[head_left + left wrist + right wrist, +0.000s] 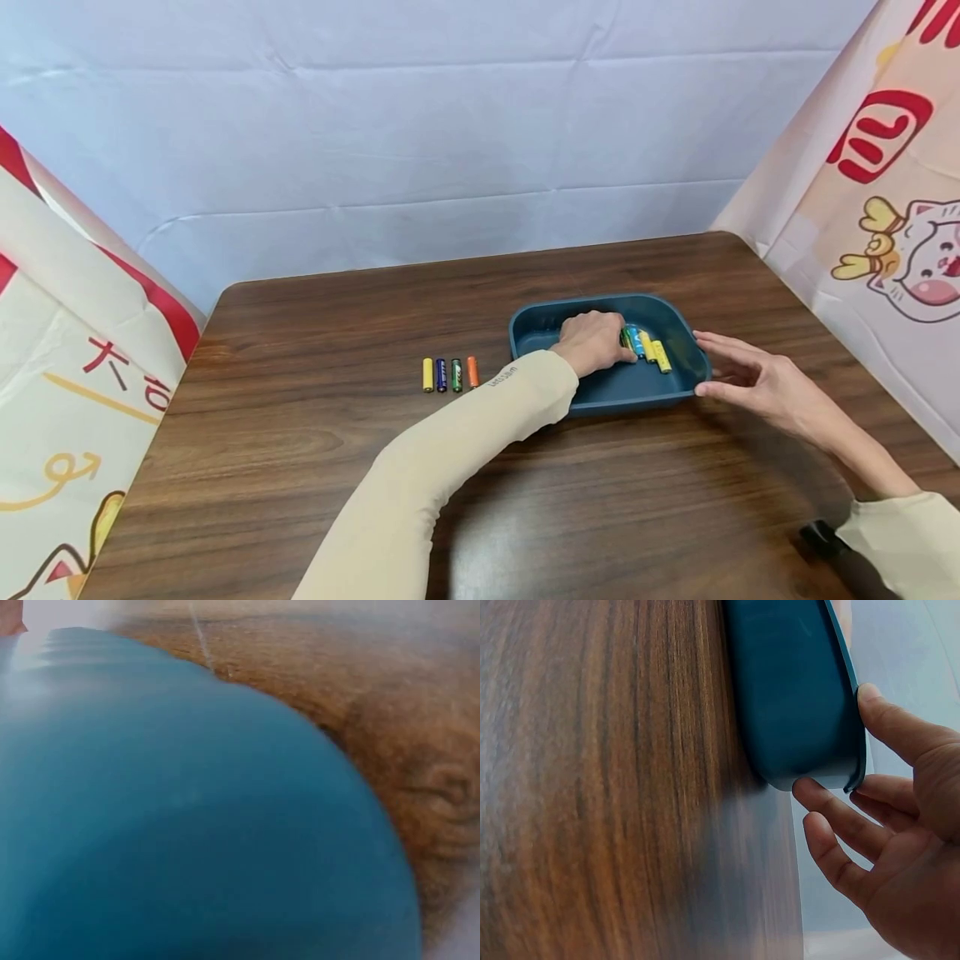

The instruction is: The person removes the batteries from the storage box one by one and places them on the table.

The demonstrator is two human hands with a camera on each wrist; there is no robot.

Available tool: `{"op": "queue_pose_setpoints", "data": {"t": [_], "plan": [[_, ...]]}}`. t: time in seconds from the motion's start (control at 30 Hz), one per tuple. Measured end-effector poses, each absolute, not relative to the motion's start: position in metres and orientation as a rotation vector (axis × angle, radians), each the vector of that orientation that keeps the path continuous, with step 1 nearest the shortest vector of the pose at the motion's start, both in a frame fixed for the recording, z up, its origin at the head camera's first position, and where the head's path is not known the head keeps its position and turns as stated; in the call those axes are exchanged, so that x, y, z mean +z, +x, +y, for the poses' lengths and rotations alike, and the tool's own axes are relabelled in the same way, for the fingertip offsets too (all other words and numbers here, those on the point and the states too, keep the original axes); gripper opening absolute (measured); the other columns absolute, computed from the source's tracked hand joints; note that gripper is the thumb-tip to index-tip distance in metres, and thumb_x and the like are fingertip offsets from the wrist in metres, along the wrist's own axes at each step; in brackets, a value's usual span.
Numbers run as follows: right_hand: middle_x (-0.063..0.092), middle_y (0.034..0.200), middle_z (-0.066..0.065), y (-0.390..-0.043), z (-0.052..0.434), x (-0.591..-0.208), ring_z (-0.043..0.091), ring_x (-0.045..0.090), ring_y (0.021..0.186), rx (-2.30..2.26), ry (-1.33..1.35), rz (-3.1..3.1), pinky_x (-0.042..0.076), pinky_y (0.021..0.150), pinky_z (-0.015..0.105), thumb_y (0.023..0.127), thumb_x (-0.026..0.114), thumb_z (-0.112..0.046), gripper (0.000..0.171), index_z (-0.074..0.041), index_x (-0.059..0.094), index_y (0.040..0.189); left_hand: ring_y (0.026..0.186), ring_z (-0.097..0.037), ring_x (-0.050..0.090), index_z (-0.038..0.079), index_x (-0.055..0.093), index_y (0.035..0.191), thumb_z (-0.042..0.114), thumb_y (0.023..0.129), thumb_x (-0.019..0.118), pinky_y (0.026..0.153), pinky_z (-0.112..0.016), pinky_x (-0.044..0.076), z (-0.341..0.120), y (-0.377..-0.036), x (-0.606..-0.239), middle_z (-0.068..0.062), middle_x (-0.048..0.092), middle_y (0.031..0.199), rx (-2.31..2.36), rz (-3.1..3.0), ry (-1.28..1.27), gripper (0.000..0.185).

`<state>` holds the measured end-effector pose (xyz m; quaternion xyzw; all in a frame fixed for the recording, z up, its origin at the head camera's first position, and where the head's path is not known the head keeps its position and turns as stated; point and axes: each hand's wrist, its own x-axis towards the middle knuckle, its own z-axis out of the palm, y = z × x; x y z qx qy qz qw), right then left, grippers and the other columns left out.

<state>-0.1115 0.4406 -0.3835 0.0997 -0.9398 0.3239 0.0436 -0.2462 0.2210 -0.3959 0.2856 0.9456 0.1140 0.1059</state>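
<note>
A dark blue tray (622, 396) stands on the table. My left hand (591, 340) reaches down into it and appears to pinch a green battery (625, 340) between thumb and fingers; the hand partly hides it. Just right of these fingers lie a light blue battery (637, 342) and yellow batteries (661, 357). At the tray's right end, my right hand (765, 383) touches the rim and outer wall with spread, nearly straight fingers (840, 821) and thumb. The left wrist view is filled mostly by the tray's blurred blue wall (187, 787).
Left of the tray, a yellow battery (427, 375), a blue battery (441, 375), a green-and-black battery (457, 375) and an orange battery (472, 372) stand in a row on the wooden table (315, 450). White cloth (420, 150) hangs behind; printed cloths hang on both sides.
</note>
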Motion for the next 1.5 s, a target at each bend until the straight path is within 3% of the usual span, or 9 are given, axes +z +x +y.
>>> {"op": "queue_pose_setpoints", "data": {"t": [0.33,0.57,0.73,0.87,1.0,1.13,1.5], "plan": [[0.055,0.144,0.027,-0.111,0.441,-0.385,-0.012,0.060,0.095,1.000,0.307,-2.871,0.051,0.070,0.011,0.091,0.082,-0.018,0.069,-0.006,0.051,0.153,0.075,-0.010,0.058,0.031,0.066,0.131,0.057,0.095,0.069,0.067,-0.027,0.048,0.224,-0.247,-0.399,0.010,0.067,0.102,0.258,2.795,0.832,0.044],[0.055,0.144,0.027,-0.112,0.441,-0.385,-0.012,0.060,0.095,1.005,0.323,-2.859,0.051,0.070,0.011,0.092,0.082,-0.016,0.068,-0.007,0.052,0.152,0.065,-0.011,0.055,0.028,0.067,0.106,0.055,0.095,0.069,0.060,-0.026,0.045,0.222,-0.247,-0.393,0.007,0.060,0.079,0.268,2.796,0.856,0.029],[0.054,0.145,0.027,-0.112,0.441,-0.385,-0.013,0.060,0.095,1.008,0.322,-2.857,0.051,0.070,0.010,0.091,0.082,-0.016,0.068,-0.006,0.052,0.152,0.057,-0.011,0.047,0.026,0.065,0.095,0.054,0.095,0.069,0.053,-0.024,0.037,0.213,-0.245,-0.382,0.005,0.051,0.070,0.317,2.779,0.881,0.029],[0.054,0.144,0.028,-0.113,0.441,-0.385,-0.013,0.060,0.095,1.013,0.322,-2.851,0.051,0.071,0.010,0.091,0.082,-0.015,0.068,-0.006,0.052,0.151,0.056,-0.011,0.046,0.027,0.069,0.108,0.054,0.095,0.068,0.050,-0.024,0.033,0.201,-0.245,-0.367,0.005,0.051,0.068,0.379,2.762,0.906,0.030],[0.054,0.144,0.028,-0.112,0.441,-0.385,-0.015,0.058,0.095,1.007,0.313,-2.857,0.050,0.070,0.009,0.091,0.082,-0.016,0.069,-0.006,0.052,0.152,0.062,-0.010,0.054,0.027,0.067,0.132,0.054,0.095,0.069,0.053,-0.023,0.039,0.184,-0.243,-0.354,0.010,0.060,0.079,0.453,2.746,0.924,0.046],[0.054,0.144,0.028,-0.111,0.442,-0.386,-0.016,0.057,0.096,1.010,0.305,-2.861,0.050,0.071,0.009,0.091,0.082,-0.016,0.070,-0.007,0.051,0.152,0.068,-0.009,0.059,0.024,0.061,0.144,0.054,0.095,0.070,0.055,-0.024,0.043,0.167,-0.241,-0.344,0.012,0.064,0.088,0.515,2.736,0.931,0.059],[0.053,0.145,0.028,-0.112,0.442,-0.385,-0.017,0.056,0.096,1.006,0.296,-2.868,0.049,0.071,0.008,0.090,0.083,-0.017,0.071,-0.006,0.051,0.152,0.084,-0.005,0.057,0.022,0.063,0.141,0.051,0.092,0.074,0.064,-0.023,0.047,0.122,-0.232,-0.326,0.012,0.063,0.104,0.657,2.786,1.012,0.057]]}}
